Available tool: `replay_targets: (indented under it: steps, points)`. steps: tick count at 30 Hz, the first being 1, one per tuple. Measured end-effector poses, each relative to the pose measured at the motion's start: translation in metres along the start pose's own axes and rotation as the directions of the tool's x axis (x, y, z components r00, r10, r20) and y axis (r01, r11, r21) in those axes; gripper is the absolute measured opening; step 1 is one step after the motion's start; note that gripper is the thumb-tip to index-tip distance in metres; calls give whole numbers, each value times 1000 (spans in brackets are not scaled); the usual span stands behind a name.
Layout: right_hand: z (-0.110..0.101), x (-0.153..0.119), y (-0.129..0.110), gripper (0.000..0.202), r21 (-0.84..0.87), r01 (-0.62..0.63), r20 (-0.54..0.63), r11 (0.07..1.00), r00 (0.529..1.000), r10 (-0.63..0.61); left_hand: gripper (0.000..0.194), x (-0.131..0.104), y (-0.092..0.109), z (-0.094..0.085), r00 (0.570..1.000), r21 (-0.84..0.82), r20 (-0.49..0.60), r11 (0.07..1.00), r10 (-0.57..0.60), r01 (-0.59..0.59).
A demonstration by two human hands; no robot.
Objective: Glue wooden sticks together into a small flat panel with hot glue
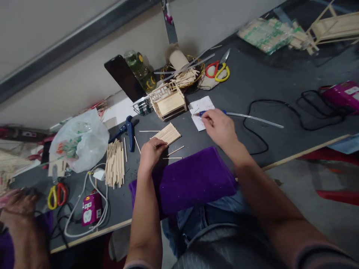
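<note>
My left hand [151, 153] pinches the near edge of a small flat panel of wooden sticks [171, 132] laid side by side. Loose sticks [176, 151] lie close by it. At the right, my right hand [220, 125] is closed around a slim blue hot glue gun [202, 113], whose middle is hidden by the fingers. Its tip is over a white paper [202, 104], and a clear glue stick [255, 118] sticks out behind. Just beyond the panel stands a little wooden chair-like model [169, 102]. A folded purple cloth [193, 179] lies before me.
Left of me are a bundle of sticks [114, 164], a blue cutter [129, 132], a plastic bag [81, 142] and a magenta power box [92, 210]. A phone [123, 76], basket [196, 74] and scissors [220, 71] stand behind. Another person's hand [21, 205] is far left.
</note>
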State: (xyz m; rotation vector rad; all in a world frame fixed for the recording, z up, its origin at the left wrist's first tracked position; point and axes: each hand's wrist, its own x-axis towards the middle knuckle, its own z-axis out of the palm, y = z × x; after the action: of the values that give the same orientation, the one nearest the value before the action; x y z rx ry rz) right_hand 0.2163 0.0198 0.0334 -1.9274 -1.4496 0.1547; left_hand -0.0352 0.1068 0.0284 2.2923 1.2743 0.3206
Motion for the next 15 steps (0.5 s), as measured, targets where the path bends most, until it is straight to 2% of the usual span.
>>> replay_targets:
  steps: [2,5,11,15]
  points:
    - [-12,-10,9,16,-174,-109,-12,979,994,109,9,-1,-1,0,1000,-13,-3,1000,7,-7]
    - [-19,-25,15,25,-338,-191,-18,922,980,196,9,-1,-3,2,1000,-35,-8,999,15,-15]
    - [-10,-30,17,36,-344,-285,2,895,953,304,11,-4,-5,3,999,-57,-13,997,51,-52]
    - [-5,-24,25,30,-291,-344,43,893,927,371,11,-6,-3,4,999,-40,-20,998,49,-50]
